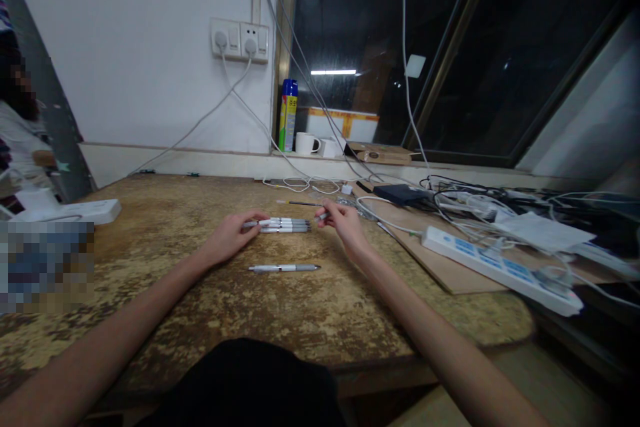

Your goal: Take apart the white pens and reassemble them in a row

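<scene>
At mid-frame, a row of pens (pixel 283 225) lies side by side on the worn counter (pixel 165 260). The left hand (pixel 231 237) rests with its fingers curled over the row's left end, pressing rather than gripping. The right hand (pixel 344 222) pinches 1 pen (pixel 323 217) by its tip at the row's right end. Another single pen (pixel 284 267) lies apart, just below the row. The pens look light, stiff and smooth, likely to roll or slip; the mid-barrel seems the surest place to pinch them. At right, a power strip (pixel 500 269) and tangled cables (pixel 480 203); at upper center, a spray can (pixel 288 115) and mugs (pixel 306 143) on the sill.
</scene>
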The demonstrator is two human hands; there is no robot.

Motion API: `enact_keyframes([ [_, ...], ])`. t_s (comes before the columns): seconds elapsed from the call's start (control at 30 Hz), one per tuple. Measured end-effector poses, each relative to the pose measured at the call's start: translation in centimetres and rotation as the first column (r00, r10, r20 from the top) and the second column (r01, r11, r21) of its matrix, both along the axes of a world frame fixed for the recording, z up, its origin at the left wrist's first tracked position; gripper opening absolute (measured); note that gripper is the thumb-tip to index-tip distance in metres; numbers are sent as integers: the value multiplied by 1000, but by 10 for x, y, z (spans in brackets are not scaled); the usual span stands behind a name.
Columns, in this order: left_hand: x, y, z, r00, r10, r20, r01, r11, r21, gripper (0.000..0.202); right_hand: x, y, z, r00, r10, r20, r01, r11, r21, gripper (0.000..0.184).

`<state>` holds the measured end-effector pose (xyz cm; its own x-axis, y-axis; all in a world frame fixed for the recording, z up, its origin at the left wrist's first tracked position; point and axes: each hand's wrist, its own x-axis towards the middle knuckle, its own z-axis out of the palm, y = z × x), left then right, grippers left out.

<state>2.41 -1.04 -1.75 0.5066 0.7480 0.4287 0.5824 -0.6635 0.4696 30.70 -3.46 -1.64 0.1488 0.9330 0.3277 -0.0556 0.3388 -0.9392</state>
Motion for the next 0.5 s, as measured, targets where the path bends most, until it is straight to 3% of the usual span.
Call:
enact_keyframes([
  [0.5, 0, -3, 3, 997, 5, 83, 0, 999, -54, 36, 0, -4, 2, 996, 83, 36, -84, 996, 6, 46],
])
